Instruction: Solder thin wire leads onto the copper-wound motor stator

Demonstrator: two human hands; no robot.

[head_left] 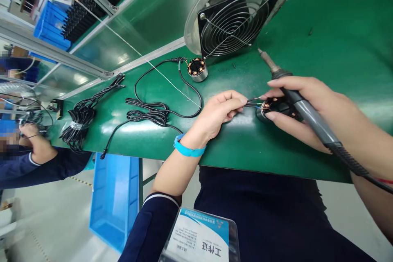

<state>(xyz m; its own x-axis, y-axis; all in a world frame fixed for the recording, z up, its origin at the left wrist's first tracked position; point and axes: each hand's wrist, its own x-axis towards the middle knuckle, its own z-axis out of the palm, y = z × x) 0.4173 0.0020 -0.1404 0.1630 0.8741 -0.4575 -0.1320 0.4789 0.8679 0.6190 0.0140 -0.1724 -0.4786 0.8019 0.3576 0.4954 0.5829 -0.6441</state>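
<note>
My left hand [219, 114] is closed in a pinch on thin wires [252, 101] that lead into a small motor stator [270, 108] with copper windings on the green table [322, 49]. My right hand [302, 108] is wrapped round a grey soldering iron [302, 108], its tip [264, 56] pointing up and away, while its fingers also hold the stator. A blue band circles my left wrist.
A second stator [198, 68] with a black cable [153, 110] lies further back. A wire-guarded fan [236, 14] stands behind. A bundle of black cables [81, 116] lies left. Another person's arm [37, 153] rests at the left edge. A blue bin [113, 196] sits below.
</note>
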